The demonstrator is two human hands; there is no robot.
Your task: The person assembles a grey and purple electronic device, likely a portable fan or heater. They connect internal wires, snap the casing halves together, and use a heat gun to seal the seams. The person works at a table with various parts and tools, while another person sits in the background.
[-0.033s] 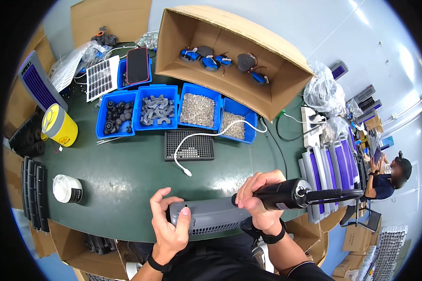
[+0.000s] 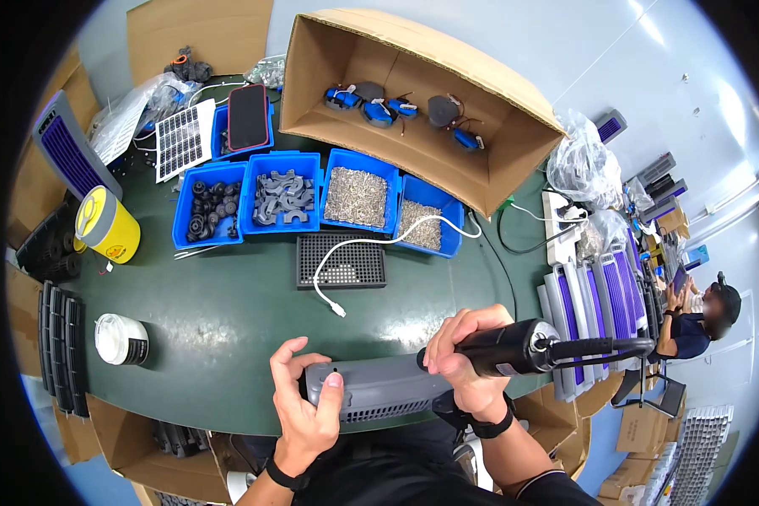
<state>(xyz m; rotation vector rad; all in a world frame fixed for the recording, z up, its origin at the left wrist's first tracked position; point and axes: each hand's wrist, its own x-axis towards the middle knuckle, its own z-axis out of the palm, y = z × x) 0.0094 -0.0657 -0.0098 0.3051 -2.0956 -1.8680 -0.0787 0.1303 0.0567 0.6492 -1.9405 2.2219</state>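
Note:
At the near edge of the table, a long grey plastic housing (image 2: 388,386) with a slotted vent along its near side lies crosswise before me. My left hand (image 2: 308,409) grips its left end, thumb on the top face and fingers round the far side. My right hand (image 2: 472,358) is wrapped round a black cylindrical corded power tool (image 2: 510,347), which looks like an electric screwdriver. Its cable leaves the rear end toward the right, and its front end points left at the housing. The tool's tip is hidden behind my right hand, so contact with the housing cannot be made out.
Beyond the housing lie a white cable (image 2: 336,309) and a black perforated tray (image 2: 312,274). Blue bins (image 2: 282,228) hold black wheels, grey clips and screws. Behind them stands a cardboard box (image 2: 502,181). Purple-grey panels (image 2: 575,329) are stacked at right; a co-worker (image 2: 691,333) sits farther off.

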